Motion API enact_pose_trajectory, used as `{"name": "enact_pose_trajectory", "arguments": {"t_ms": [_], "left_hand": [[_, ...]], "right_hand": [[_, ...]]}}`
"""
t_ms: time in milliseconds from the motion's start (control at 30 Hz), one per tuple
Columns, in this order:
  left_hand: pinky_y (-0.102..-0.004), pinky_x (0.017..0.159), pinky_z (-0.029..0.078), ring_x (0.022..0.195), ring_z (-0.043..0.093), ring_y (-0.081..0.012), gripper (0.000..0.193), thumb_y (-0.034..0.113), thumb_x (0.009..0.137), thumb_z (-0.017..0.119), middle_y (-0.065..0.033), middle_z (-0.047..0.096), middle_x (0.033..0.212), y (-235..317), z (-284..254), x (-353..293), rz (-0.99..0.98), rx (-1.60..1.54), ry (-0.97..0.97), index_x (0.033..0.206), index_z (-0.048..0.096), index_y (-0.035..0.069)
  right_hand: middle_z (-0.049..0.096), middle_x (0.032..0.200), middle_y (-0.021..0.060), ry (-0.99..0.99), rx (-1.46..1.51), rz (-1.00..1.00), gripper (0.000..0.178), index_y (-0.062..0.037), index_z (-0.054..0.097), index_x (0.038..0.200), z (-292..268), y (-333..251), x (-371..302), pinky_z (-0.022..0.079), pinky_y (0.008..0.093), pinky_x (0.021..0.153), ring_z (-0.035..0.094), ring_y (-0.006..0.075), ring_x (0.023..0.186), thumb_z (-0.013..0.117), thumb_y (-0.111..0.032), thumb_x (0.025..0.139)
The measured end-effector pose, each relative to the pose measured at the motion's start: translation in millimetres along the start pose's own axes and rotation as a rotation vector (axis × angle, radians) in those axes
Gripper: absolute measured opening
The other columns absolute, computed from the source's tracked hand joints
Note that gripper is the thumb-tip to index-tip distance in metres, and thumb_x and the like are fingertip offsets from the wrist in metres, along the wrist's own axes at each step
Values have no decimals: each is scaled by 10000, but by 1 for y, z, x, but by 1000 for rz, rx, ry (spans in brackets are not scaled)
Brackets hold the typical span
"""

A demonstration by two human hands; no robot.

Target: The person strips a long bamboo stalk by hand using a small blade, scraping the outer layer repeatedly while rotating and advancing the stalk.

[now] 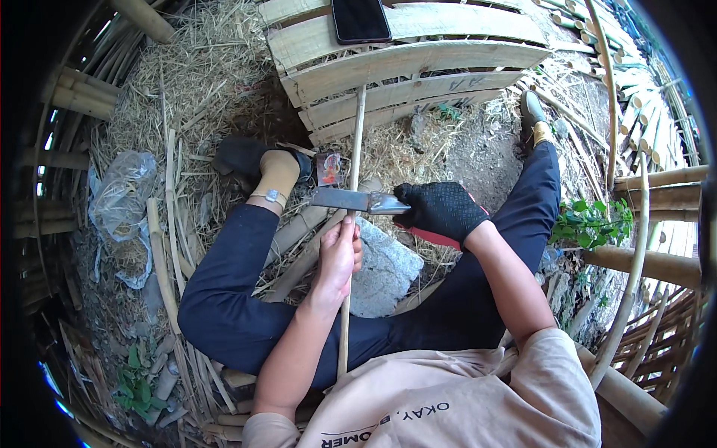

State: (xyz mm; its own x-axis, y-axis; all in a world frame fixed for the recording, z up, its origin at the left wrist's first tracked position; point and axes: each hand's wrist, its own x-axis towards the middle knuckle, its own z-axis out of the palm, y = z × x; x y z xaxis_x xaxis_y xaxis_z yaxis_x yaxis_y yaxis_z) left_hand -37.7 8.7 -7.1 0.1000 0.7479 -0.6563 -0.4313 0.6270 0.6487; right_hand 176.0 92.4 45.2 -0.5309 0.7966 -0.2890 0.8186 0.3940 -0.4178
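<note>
My bare left hand (pixel 338 256) is closed around a thin, pale bamboo stick (pixel 357 138). The stick runs from my lap up to the slatted wooden crate (pixel 418 60). My right hand (pixel 442 214), in a black glove with a red edge, grips a knife (pixel 340 198) whose handle is mostly hidden in the fist. The broad grey blade lies across the stick, just above my left fingertips, pointing left. Below the blade, a grey stone block (pixel 382 272) rests on the ground between my legs.
A dark phone (pixel 361 20) lies on the crate. A clear plastic bag (pixel 125 196) sits on the straw at left. Cut bamboo poles (pixel 648 119) are piled at far right, near a leafy plant (pixel 594 222). A small reddish packet (pixel 328 169) lies by my left foot.
</note>
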Motion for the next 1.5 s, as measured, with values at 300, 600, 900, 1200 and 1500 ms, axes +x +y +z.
{"name": "enact_pose_trajectory", "arguments": {"t_ms": [300,600,900,1200,1500], "left_hand": [[-206,379,190,433,240,-11,317,370,1091,463,96,299,597,1,8,13,15,12,22,879,486,135],[-205,377,185,432,231,-8,311,359,1099,442,103,290,590,3,16,17,36,84,45,890,482,131],[-196,366,182,428,220,-2,306,355,1101,434,100,289,590,3,25,19,6,80,39,905,490,127],[-190,367,179,431,207,-2,317,351,1110,405,97,279,591,2,18,20,-1,53,10,910,498,123],[-199,372,171,426,204,-3,337,366,1112,400,90,289,586,4,22,16,32,89,23,894,487,124]], "right_hand": [[733,866,161,5,-64,77,380,-160,720,1059,-7,2,10,562,467,761,719,368,815,701,-480,855],[725,850,173,82,76,91,451,-161,723,1056,26,20,5,556,467,745,706,384,789,699,-553,835],[733,889,162,0,181,58,379,-165,736,1028,26,42,7,555,454,778,716,356,846,682,-476,820],[727,864,159,34,211,83,338,-153,720,988,42,44,20,547,453,746,708,371,826,697,-454,835],[732,881,169,75,226,205,252,-151,754,979,51,45,36,561,454,789,711,368,852,680,-323,809]]}}
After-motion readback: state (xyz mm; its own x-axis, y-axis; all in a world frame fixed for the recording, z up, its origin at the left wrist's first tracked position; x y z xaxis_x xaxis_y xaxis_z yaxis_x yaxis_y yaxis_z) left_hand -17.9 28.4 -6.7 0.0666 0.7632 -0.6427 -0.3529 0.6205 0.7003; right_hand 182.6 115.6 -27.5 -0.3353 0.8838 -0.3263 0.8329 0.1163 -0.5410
